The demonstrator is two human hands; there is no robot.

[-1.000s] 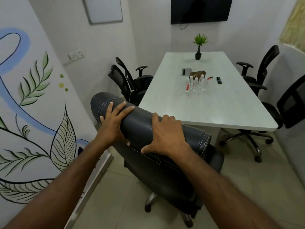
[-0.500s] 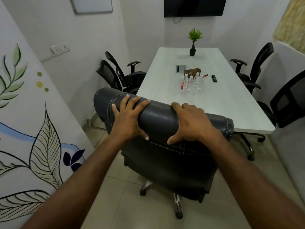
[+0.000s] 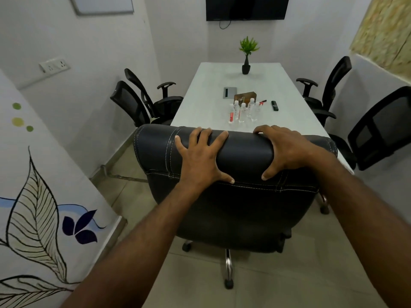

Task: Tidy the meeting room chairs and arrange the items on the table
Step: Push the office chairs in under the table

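Note:
A black leather office chair [image 3: 235,210] stands at the near end of the white meeting table [image 3: 200,103], its back towards me. My left hand [image 3: 201,157] and my right hand [image 3: 283,150] both grip the padded top of its backrest. On the table stand several small water bottles [image 3: 243,112], with a brown holder [image 3: 244,96], a grey card [image 3: 229,92], a red pen [image 3: 263,102] and a black remote [image 3: 275,105] around them. A potted green plant [image 3: 246,55] sits at the far end.
Two black mesh chairs [image 3: 142,101] stand along the table's left side, close to the wall. Two more mesh chairs [image 3: 329,85] stand on the right, the nearer one [image 3: 378,130] at the table's corner. A painted wall runs along my left. A dark screen [image 3: 246,7] hangs on the far wall.
The leather chair has rolled right and towards the table's end, turning square to it. Both hands have stayed on the backrest.

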